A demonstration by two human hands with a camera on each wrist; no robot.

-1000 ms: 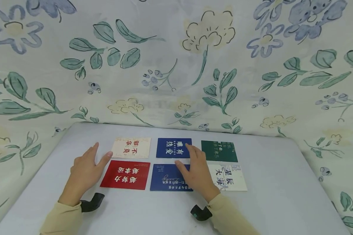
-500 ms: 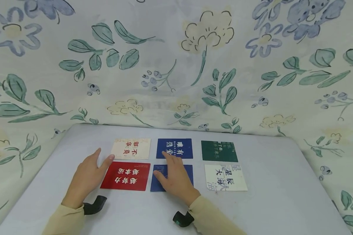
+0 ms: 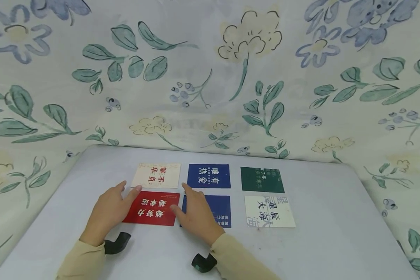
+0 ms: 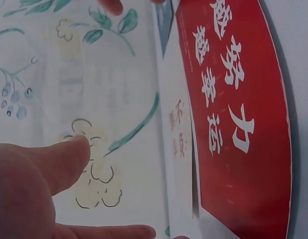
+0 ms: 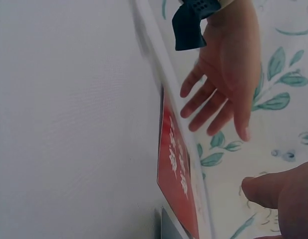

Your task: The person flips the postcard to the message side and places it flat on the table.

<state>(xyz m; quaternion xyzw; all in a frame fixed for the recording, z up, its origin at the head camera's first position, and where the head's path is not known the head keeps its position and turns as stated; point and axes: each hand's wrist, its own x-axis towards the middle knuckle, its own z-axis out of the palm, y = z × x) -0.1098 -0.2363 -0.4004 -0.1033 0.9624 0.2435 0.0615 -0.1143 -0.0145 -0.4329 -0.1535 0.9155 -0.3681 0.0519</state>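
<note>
My left hand is at the left edge of a red card with white characters, its fingers loosely extended and thumb apart. Over the lower blue card is my right hand, hiding that card's left part; its thumb reaches the red card's right edge. Neither hand grips anything, and contact with the cards cannot be made out. A cream card with red characters lies behind the red one. In the right wrist view the left hand hangs with spread fingers beside the red card.
To the right lie an upper blue card, a green card and a white card. All rest on a pale table. A flower-patterned cloth rises behind it. Black bent pieces sit at both wrists.
My right hand has moved left, from between the lower blue and white cards to the lower blue card's left side, uncovering the white card. My left hand has shifted slightly right. The cards stay put.
</note>
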